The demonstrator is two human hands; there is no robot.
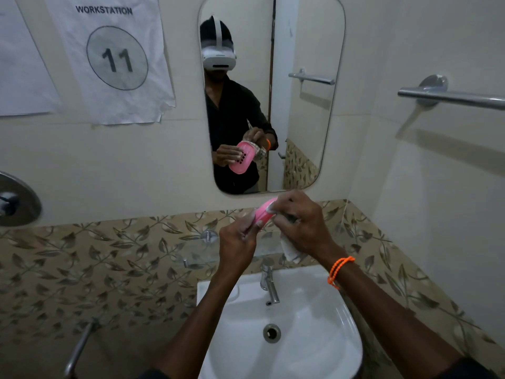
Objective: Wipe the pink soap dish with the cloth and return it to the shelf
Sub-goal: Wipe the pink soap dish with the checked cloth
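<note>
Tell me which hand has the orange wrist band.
The right hand, the one pressing the cloth against the pink soap dish. The left hand, gripping the dish, has a bare wrist.

My fingers (247, 228) cover most of the pink soap dish (263, 213); the cloth (290, 248) bunches unseen inside my right fingers.

Pink soap dish (263, 215), white cloth (290, 248), leaf-patterned beige tiles (109, 258), orange wristband (340, 269)

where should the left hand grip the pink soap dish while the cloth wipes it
By its lower end, from below, as the left hand does now: the pink soap dish stands tilted up, leaving its upper end free for the cloth in the right hand.
</note>
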